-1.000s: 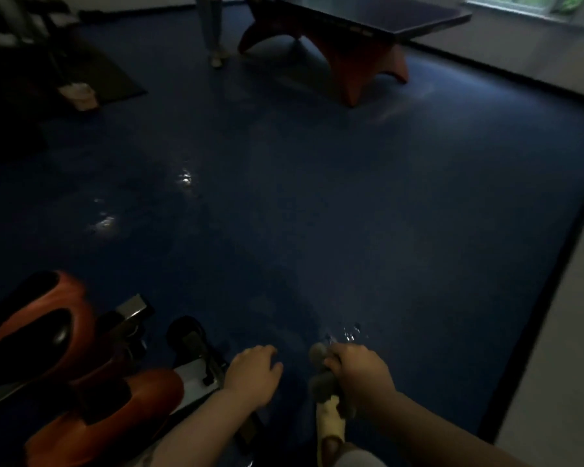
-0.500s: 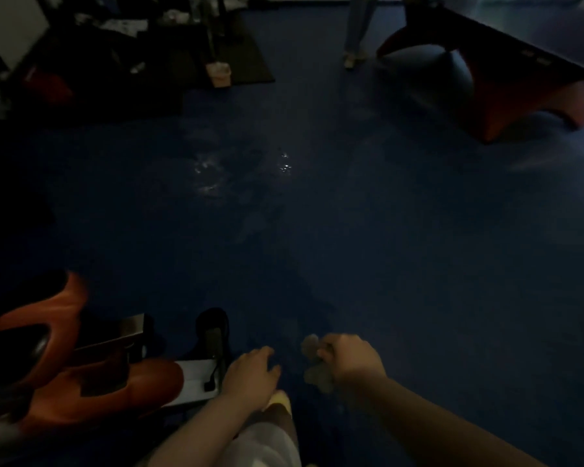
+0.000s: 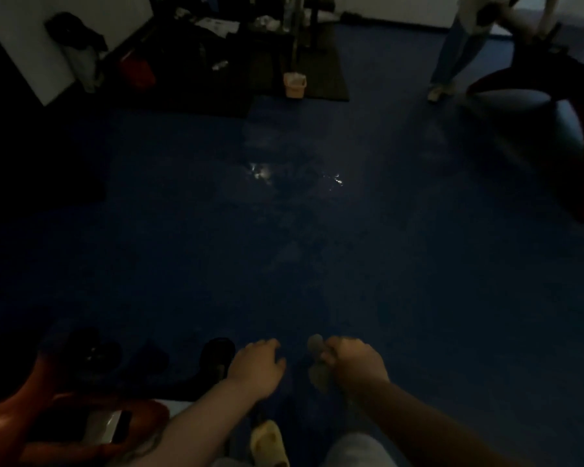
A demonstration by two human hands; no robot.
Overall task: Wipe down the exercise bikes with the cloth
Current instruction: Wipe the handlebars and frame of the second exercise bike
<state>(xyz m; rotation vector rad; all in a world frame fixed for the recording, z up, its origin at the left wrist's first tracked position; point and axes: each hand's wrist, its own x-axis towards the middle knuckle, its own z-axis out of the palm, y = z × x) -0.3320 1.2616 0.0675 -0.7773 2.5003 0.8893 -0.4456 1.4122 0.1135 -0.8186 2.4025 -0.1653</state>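
Right hand closed around a grey cloth, cloth ends showing above and below the fist at near centre. Left hand just left of it, fingers loosely curled, nothing held; contact with anything beneath cannot be told in the dim light. Orange exercise bike at near left, cut by the frame edge, black pedal just left of the left hand. Compared with half a second earlier: view swung left, bike lower and further into the corner, hands in the same relation. Yellow shoe now plainer at the near edge. Dark blue floor with glints at mid distance. Far side: small bin on a dark mat, another person's legs far right.
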